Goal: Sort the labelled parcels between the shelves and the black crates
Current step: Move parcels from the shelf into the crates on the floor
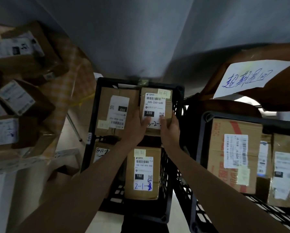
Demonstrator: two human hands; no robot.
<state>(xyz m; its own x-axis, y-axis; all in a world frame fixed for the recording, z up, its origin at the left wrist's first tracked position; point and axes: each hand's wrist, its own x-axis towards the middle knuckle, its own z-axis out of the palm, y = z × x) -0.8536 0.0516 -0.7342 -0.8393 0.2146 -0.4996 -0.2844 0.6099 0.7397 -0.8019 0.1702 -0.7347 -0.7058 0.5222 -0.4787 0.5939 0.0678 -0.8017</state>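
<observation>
While both hands curl round the 220 parcel (pixel 156 108), left hand (pixel 136 126) grips its left edge and right hand (pixel 170 127) its right, thumbs on the label, over the black crate (pixel 97 105).

"220-220-C40" and a black box reading "220" are printed on the label of the small parcel (pixel 156 106) gripped by both hands; handwriting at its bottom edge is partly covered, only "-2-" is legible. On the parcel beside it (pixel 117 111), label seen upside down, "032" and "032-038-E01" are read. On the near parcel (pixel 142 172) in the same black crate (pixel 93 115), "150-150-A26-080", a black "150" and blue handwritten "2-1-" are read; final digits unclear. Blue handwritten Chinese characters are seen on the white paper sign (pixel 252 78) at upper right. "JE 504" is roughly read on the right crate's parcel (pixel 235 152). Shelf parcel labels are blurred.
</observation>
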